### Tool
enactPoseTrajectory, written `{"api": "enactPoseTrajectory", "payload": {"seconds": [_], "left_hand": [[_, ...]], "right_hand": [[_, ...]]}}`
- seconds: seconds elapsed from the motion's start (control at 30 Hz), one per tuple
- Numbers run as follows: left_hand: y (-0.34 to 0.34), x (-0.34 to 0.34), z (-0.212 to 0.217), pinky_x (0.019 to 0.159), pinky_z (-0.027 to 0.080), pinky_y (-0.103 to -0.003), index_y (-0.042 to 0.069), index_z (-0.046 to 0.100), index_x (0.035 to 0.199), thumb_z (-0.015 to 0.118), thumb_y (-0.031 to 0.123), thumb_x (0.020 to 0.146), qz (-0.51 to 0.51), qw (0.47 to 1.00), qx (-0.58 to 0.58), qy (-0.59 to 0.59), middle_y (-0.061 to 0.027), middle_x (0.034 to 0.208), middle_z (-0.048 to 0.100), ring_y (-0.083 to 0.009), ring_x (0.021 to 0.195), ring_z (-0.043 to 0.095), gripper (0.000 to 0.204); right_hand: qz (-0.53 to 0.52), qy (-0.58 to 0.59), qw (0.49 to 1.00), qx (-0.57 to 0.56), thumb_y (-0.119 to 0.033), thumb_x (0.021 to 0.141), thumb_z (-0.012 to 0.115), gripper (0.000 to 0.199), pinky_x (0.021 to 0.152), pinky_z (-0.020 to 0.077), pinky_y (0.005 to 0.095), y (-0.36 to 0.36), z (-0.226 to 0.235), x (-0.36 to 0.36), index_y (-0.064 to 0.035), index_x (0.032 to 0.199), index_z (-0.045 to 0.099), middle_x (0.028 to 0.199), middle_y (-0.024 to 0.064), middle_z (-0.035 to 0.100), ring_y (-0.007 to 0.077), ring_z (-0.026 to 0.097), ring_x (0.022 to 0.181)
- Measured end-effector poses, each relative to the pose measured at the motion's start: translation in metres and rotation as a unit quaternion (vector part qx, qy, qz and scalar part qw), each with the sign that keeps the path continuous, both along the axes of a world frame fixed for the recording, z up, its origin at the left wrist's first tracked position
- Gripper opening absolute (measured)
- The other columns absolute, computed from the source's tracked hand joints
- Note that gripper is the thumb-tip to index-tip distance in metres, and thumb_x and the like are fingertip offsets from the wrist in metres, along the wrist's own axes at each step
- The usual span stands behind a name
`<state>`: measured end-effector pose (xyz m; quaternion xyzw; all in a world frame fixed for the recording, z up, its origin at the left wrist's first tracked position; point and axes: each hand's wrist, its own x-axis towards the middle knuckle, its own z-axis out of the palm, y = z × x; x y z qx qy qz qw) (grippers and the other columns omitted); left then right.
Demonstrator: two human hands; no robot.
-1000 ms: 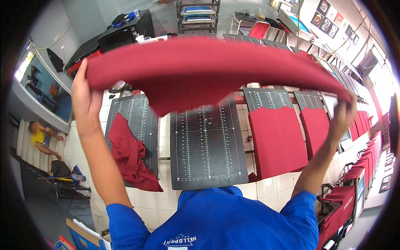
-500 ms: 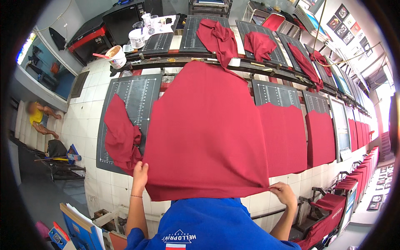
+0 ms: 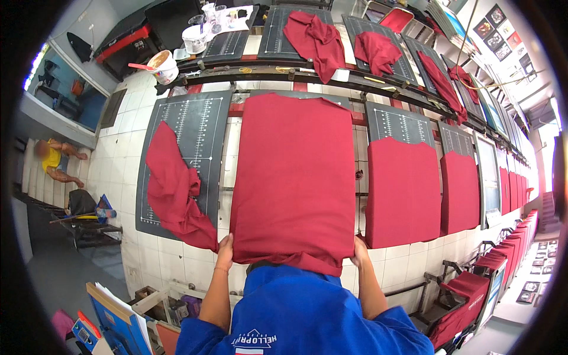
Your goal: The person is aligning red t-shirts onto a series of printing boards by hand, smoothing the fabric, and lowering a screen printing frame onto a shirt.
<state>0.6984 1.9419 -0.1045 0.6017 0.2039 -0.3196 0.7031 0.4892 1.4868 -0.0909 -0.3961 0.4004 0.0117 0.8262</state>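
Observation:
A dark red fabric piece (image 3: 294,183) lies over the board in front of me, its sides drawn in along the board's edges. Its near edge is bunched into folds close to my body. My left hand (image 3: 225,254) holds the fabric at the near left corner, thumb up along the side. At the near right corner my right hand (image 3: 359,253) grips the same piece, its fingers partly hidden by the edge. Left of it, a crumpled red fabric piece (image 3: 171,177) rests on a dark board with white ruler marks (image 3: 204,127), one end hanging over the near edge.
To the right, boards carry smooth red fabric pieces (image 3: 404,192), then a framed screen (image 3: 486,177). Across a dark rail (image 3: 248,77) lie more boards with crumpled red fabric (image 3: 313,44). A tub (image 3: 163,67) stands at the far left; a person in yellow (image 3: 54,161) sits beyond.
The fabric in front has gone from widely spread to lying narrow and flat over its board. Both hands have moved inward, the right one most. My view has shifted slightly.

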Motion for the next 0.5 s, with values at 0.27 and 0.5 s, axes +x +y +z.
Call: {"api": "enactPoseTrajectory", "payload": {"seconds": [0.27, 0.5], "left_hand": [[0.059, -0.061, -0.018, 0.083, 0.047, -0.028, 0.006, 0.059, 0.098, 0.056, 0.024, 0.102, -0.069, 0.992, 0.102, 0.039, -0.0015, 0.095, 0.063, -0.0107, 0.089, 0.057, 0.019], [0.087, -0.107, -0.026, 0.085, 0.048, -0.031, 0.007, 0.062, 0.100, 0.058, 0.023, 0.100, -0.036, 0.978, 0.181, 0.100, -0.0023, 0.097, 0.066, -0.0135, 0.091, 0.060, 0.016]], "right_hand": [[-0.067, 0.115, 0.990, -0.046, -0.028, 0.097, 0.063, 0.022, 0.104, 0.0405, 0.0446, 0.009, 0.025, -0.083, -0.0115, 0.112, 0.059, 0.121, 0.0042, 0.065, 0.0205, 0.058, 0.116], [-0.006, 0.302, 0.950, -0.078, -0.037, 0.093, 0.066, 0.027, 0.101, 0.0385, 0.0453, 0.023, 0.009, -0.145, -0.0147, 0.107, 0.060, 0.116, 0.0019, 0.064, 0.0200, 0.054, 0.114]]}}
